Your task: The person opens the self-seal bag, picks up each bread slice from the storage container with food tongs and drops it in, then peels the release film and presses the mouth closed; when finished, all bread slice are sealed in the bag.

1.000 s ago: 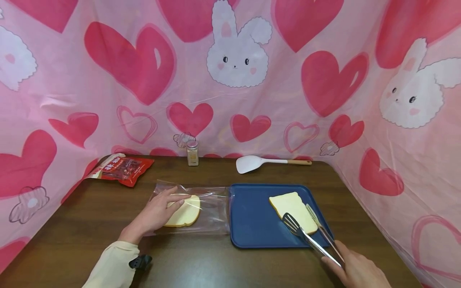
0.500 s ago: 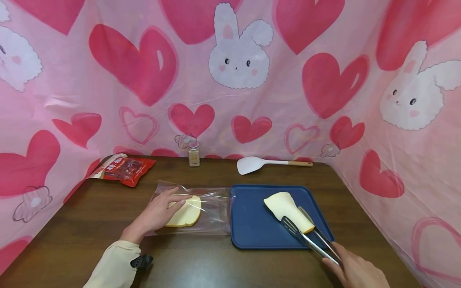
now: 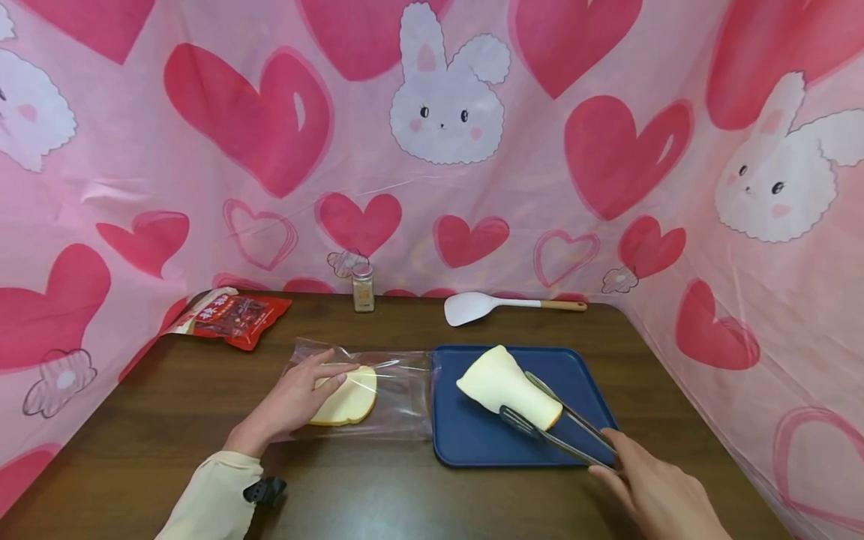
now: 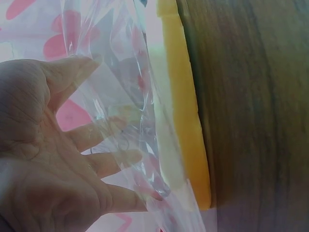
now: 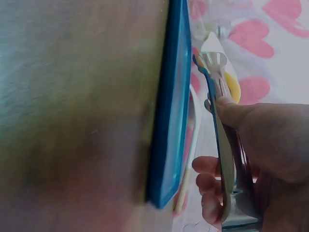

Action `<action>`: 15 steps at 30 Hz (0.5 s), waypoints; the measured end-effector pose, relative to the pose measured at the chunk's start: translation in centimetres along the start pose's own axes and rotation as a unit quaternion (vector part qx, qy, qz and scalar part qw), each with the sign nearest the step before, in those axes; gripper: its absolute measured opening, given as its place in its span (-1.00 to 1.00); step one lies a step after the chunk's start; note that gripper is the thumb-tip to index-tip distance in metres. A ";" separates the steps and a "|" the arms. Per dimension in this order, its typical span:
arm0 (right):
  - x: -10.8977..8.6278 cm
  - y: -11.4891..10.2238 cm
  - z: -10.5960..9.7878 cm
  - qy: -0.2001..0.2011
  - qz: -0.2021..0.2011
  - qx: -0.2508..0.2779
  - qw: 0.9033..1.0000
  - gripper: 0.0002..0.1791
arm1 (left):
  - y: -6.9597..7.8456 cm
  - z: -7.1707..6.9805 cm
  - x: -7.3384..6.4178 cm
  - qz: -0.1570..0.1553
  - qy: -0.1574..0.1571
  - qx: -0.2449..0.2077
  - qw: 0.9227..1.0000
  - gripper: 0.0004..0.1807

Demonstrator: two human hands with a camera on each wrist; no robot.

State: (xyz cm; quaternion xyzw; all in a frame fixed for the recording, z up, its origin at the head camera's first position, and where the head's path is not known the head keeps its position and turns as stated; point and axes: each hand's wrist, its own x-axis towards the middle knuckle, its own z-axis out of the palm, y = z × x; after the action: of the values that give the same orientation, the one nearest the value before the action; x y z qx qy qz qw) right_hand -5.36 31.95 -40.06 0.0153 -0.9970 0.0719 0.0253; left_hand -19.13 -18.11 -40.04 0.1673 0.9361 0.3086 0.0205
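My left hand [image 3: 300, 394] lies with straight fingers on a clear plastic bag [image 3: 405, 390], over one edge of a bread slice [image 3: 356, 397]. In the left wrist view the spread fingers touch the film beside the slice's yellow crust [image 4: 186, 116]. With my right hand [image 3: 658, 480] I grip metal tongs [image 3: 583, 427], thumb on one arm and fingers round the other. The tongs squeeze a second bread slice [image 3: 509, 386], which is bent into a curve over the blue tray [image 3: 466, 446]. Its far end fans out towards the bag.
A red food packet [image 3: 236, 319] lies at the back left of the brown table [image 3: 364, 487]. Near the back edge stands a small seasoning jar [image 3: 363, 289]. A white spatula with a wooden handle [image 3: 486, 304] lies behind the tray. Patterned pink cloth surrounds the table.
The tongs have closed on the second slice, which lay flat and is now bent. My right hand has carried it left across the tray. My left hand has stayed in place.
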 end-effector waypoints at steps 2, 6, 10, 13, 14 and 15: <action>0.1 -0.7 -0.3 0.035 -0.030 -0.008 0.999 -0.36 | 0.0 -0.1 0.0 0.004 0.003 0.000 1.000 -0.62; 0.9 -2.0 -0.8 0.033 -0.070 -0.015 0.997 -0.37 | -0.1 -0.1 0.0 0.006 0.004 -0.002 1.000 -0.62; 2.0 -3.0 -1.2 0.030 -0.108 -0.031 0.993 -0.39 | -0.2 -0.2 0.1 0.009 0.005 -0.005 1.000 -0.62; 2.7 -3.6 -1.5 0.045 -0.139 -0.049 0.988 -0.42 | -0.2 -0.1 0.1 0.009 0.005 -0.006 1.000 -0.62; 3.0 -3.8 -1.6 0.050 -0.149 -0.052 0.986 -0.43 | -0.2 -0.1 0.0 0.008 0.005 -0.007 1.000 -0.62; 3.2 -3.9 -1.6 0.056 -0.158 -0.055 0.984 -0.45 | -0.2 -0.1 0.0 0.007 0.005 -0.007 1.000 -0.62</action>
State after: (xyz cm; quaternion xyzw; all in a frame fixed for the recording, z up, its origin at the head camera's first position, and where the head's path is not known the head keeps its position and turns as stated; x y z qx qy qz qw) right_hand -8.34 28.23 -37.71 0.1676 -0.9814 0.0127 0.0927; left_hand -19.23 -18.30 -40.11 0.1721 0.9329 0.3160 0.0154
